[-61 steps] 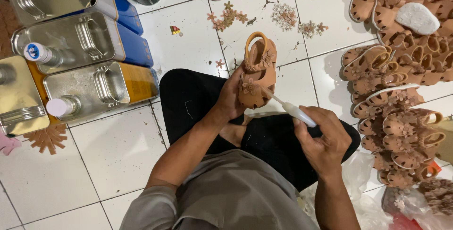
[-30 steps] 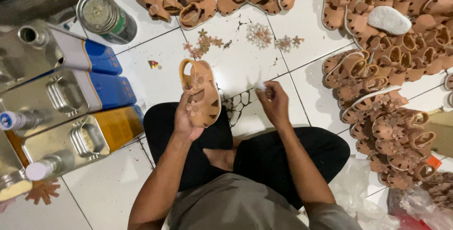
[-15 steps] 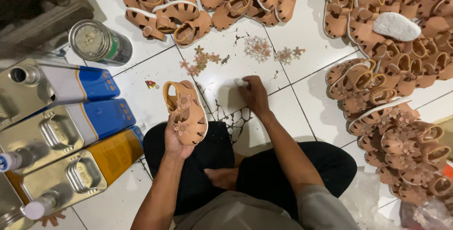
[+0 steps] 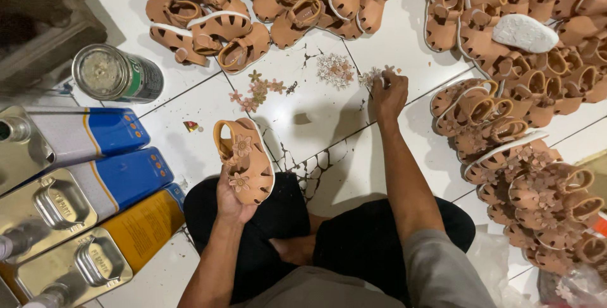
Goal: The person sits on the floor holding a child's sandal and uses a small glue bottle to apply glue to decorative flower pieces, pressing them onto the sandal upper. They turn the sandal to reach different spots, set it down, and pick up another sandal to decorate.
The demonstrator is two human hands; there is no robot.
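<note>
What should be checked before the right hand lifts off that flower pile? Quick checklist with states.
1. Sandal gripped in left hand, strap side up: ok.
2. Right hand fingertips on the pale flower pile: ok.
3. Single flower pinched: cannot tell, fingers hide it.
4. Flowers already on the sandal: ok, two visible.
5. Floor between pile and sandal free of obstacles: ok, only cracked tile.
6. Glue on the sandal: cannot tell.
</note>
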